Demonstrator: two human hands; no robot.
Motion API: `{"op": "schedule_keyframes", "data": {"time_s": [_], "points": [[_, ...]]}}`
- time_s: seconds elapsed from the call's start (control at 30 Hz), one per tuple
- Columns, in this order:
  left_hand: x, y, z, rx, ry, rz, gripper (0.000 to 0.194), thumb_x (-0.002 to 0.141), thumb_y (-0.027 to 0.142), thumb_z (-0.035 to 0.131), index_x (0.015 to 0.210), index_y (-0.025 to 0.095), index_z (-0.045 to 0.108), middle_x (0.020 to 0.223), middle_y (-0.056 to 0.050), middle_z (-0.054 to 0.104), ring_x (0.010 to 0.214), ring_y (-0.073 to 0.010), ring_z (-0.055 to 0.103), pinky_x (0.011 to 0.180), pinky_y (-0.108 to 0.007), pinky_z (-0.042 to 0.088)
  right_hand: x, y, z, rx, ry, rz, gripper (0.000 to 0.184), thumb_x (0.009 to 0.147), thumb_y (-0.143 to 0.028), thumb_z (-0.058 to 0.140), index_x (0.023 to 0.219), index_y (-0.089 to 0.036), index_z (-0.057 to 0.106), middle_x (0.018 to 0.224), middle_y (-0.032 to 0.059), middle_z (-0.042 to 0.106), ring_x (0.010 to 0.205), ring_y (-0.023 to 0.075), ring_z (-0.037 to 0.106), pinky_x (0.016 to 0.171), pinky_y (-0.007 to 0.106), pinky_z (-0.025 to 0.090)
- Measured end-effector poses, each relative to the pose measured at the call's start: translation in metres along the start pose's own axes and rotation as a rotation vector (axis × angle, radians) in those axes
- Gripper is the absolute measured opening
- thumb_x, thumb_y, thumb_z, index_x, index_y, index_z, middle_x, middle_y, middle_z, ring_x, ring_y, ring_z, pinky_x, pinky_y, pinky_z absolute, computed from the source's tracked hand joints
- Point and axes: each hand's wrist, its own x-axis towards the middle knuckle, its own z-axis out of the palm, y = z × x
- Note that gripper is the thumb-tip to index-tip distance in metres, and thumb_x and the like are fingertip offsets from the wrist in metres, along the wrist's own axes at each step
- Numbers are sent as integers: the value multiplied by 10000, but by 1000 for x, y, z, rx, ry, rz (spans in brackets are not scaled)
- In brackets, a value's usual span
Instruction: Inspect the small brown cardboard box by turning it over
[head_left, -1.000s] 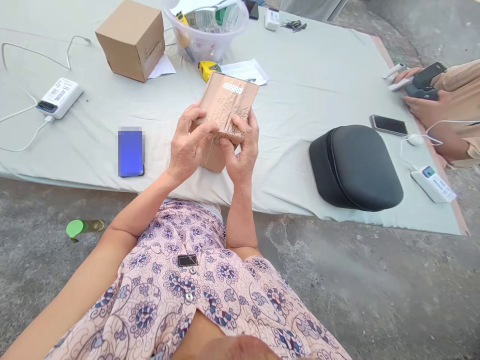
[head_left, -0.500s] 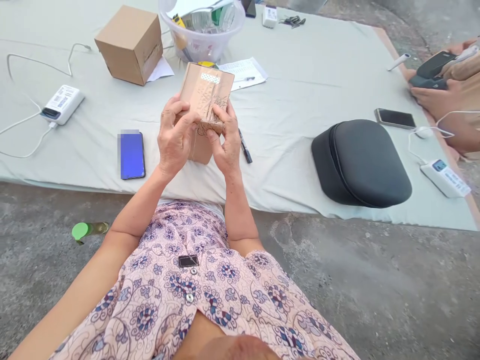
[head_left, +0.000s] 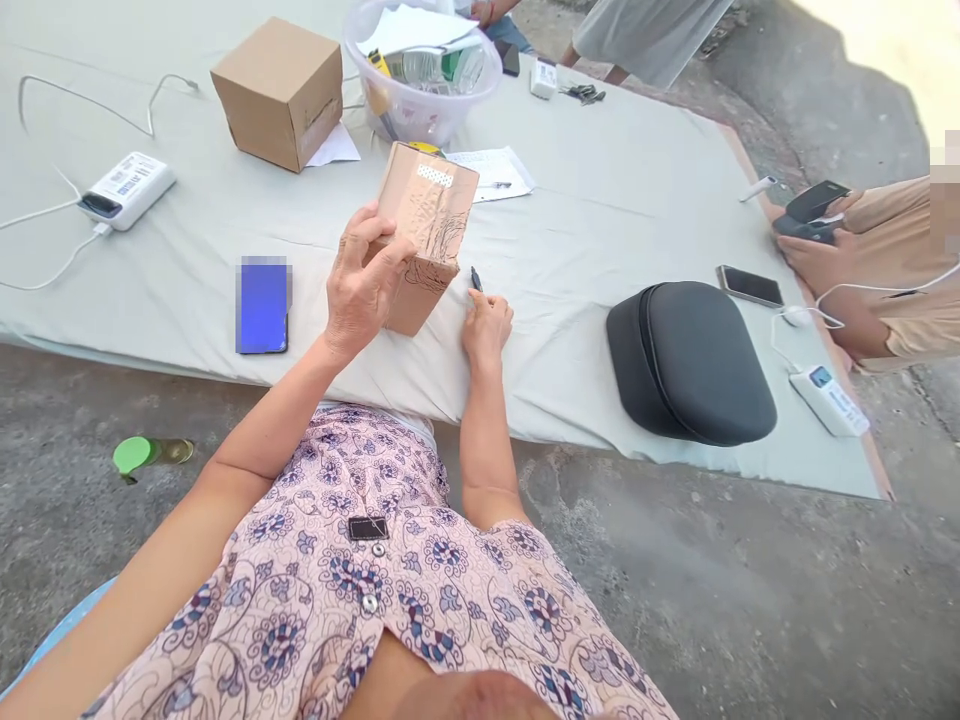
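My left hand [head_left: 361, 285] grips a small brown cardboard box [head_left: 424, 232] wrapped in clear tape, held tilted above the pale sheet [head_left: 600, 200]. A white label strip sits near the box's top. My right hand [head_left: 486, 322] rests lower on the sheet, its fingers closed round a black pen [head_left: 475, 279] whose tip sticks out beyond them. The two hands are apart; only the left one touches the box.
A bigger cardboard box [head_left: 281, 90], a clear plastic tub [head_left: 421, 75] of items, a power bank [head_left: 126, 190] with cables, a blue phone [head_left: 262, 304], a black case [head_left: 690, 360] and papers [head_left: 491, 170] lie on the sheet. Another person's hands [head_left: 817, 255] hold a phone at right. A green-capped bottle [head_left: 146, 455] lies on concrete.
My right hand has let go of the taped box and dropped to the sheet onto the black pen. My left hand now holds the box alone.
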Motion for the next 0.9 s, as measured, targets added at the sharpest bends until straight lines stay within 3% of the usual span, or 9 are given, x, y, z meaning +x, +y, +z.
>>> {"op": "schedule_keyframes", "data": {"time_s": [0.1,0.17,0.33,0.43,0.57,0.77,0.83,0.9], "points": [[0,3,-2,-4,-9,-17,348,1037,553,411,1161,355,669,1313,-60,633,1522,-258,421,1250,-504,416,-3,0,4,111,15,10,476,923,-102,376,1162,-228,768,1130,121,637,1069,239,568,1009,421,497],[1,4,-2,-3,-8,-17,361,1033,568,408,1162,351,666,1316,-59,631,1521,-260,422,1249,-503,418,-3,1,4,299,40,15,430,922,-144,385,1119,-198,764,1078,105,660,1041,214,587,994,384,510],[2,5,1,27,9,-6,369,1040,563,390,1160,353,668,1316,-56,639,1501,-251,448,1240,-492,430,-25,-2,-2,1027,6,-18,440,924,-414,496,1277,-206,656,1113,65,714,891,135,657,777,260,559],[2,7,0,57,10,7,371,1051,544,372,1174,355,666,1307,-61,644,1497,-247,456,1238,-494,435,-49,-9,-11,1275,-37,-90,535,868,-534,563,1288,-212,643,1099,72,735,846,137,681,684,247,556],[2,7,-2,55,-13,12,374,1043,558,382,1213,364,653,1312,-62,640,1520,-250,427,1235,-503,442,-72,-21,-27,1259,71,-204,535,809,-534,686,1271,-268,632,1078,44,731,857,151,700,705,274,573],[1,6,-2,30,-31,-14,357,1048,535,384,1202,363,656,1356,-59,629,1535,-254,404,1272,-516,391,-92,-45,-54,1069,515,-425,356,903,-609,611,1020,-272,600,756,-25,585,673,154,623,675,335,567],[1,7,-2,36,-28,-10,347,1050,526,390,1209,362,652,1362,-54,628,1539,-252,400,1276,-516,387,-99,-55,-60,1000,568,-522,318,936,-593,589,953,-275,595,738,-22,565,670,163,610,685,351,564],[1,8,-2,43,-25,-4,343,1049,523,397,1216,359,647,1362,-52,628,1544,-253,394,1274,-523,395,-103,-64,-63,935,540,-611,251,958,-531,600,948,-280,612,766,-10,594,729,175,633,724,358,567]]}}
